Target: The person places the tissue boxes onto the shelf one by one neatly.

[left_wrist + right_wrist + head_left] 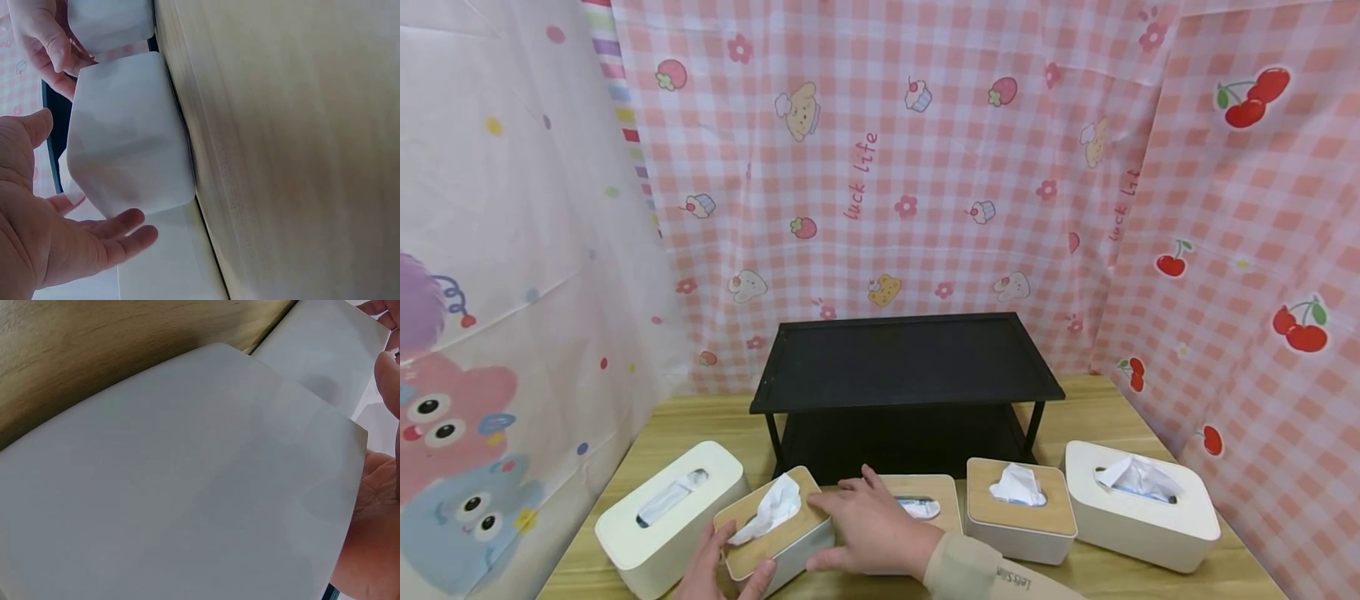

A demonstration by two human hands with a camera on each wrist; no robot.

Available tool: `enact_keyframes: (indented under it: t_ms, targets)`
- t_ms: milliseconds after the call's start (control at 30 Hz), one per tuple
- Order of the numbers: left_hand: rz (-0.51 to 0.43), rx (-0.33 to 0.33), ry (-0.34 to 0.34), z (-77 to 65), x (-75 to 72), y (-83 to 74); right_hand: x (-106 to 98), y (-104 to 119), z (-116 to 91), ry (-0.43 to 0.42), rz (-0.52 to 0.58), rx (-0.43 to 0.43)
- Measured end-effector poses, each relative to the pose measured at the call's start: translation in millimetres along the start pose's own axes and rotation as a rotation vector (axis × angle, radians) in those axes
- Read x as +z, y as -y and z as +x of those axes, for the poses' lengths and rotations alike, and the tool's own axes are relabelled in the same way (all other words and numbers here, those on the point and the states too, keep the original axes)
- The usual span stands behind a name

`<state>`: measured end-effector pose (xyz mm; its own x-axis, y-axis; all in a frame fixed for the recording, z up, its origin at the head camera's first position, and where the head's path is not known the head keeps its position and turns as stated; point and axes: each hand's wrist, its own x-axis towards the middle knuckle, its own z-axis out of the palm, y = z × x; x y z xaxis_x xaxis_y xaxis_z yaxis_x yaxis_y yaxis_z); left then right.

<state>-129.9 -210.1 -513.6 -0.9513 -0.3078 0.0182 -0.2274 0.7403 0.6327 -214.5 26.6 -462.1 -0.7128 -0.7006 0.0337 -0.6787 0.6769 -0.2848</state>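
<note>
A tissue box (820, 533) with a wooden lid, pale sides and a tissue sticking out stands at an angle, left of centre. My left hand (718, 567) is at its near left end, fingers spread, thumb near the front edge. In the left wrist view, the left hand (69, 240) shows loosely extended fingers beside the box's pale end (131, 137). My right hand (876, 525) reaches between that box and the middle wood-lidded box (940, 492), partly covering the latter. Its fingertips are near the angled box's right edge; contact is unclear.
A white tissue box (681, 483) stands at far left. On the right are another wood-lidded box (985, 517) and a white one (1138, 533). Behind the row stands a black two-tier rack (902, 358) on the wooden table (685, 417). Patterned curtains (910, 167) surround the table.
</note>
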Motion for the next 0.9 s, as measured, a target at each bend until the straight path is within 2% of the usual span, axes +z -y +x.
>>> enact_keyframes:
  t_ms: [167, 267, 333, 433, 500, 567, 700, 900]
  targets:
    - [0.013, -0.075, 0.071, 4.4, -0.6, 5.2, 0.9, 1.4, 0.4, 0.000, 0.010, 0.013]
    - [-0.066, -0.124, 0.100, 5.3, 1.2, 7.1, 0.7, 2.3, 0.9, -0.002, 0.036, 0.039]
    - [-0.182, -0.150, 0.111, 5.1, 4.0, 7.2, 0.8, 3.1, 1.3, -0.006, 0.058, 0.061]
    - [-0.426, -0.164, 0.113, 3.8, 9.5, 6.5, 2.1, 4.2, 2.0, -0.015, 0.068, 0.087]
    - [-0.549, -0.162, 0.115, 3.5, 12.6, 6.4, 3.1, 4.7, 2.6, -0.022, 0.063, 0.098]
    - [-0.624, -0.160, 0.118, 3.7, 14.2, 7.0, 4.0, 4.9, 3.7, -0.026, 0.057, 0.108]
    - [-0.669, -0.148, 0.133, 5.4, 13.5, 7.8, 3.6, 5.0, 5.2, -0.022, 0.070, 0.129]
    - [-0.598, -0.109, 0.164, 4.3, 6.8, 6.5, 1.1, 4.9, 5.9, -0.021, 0.136, 0.150]
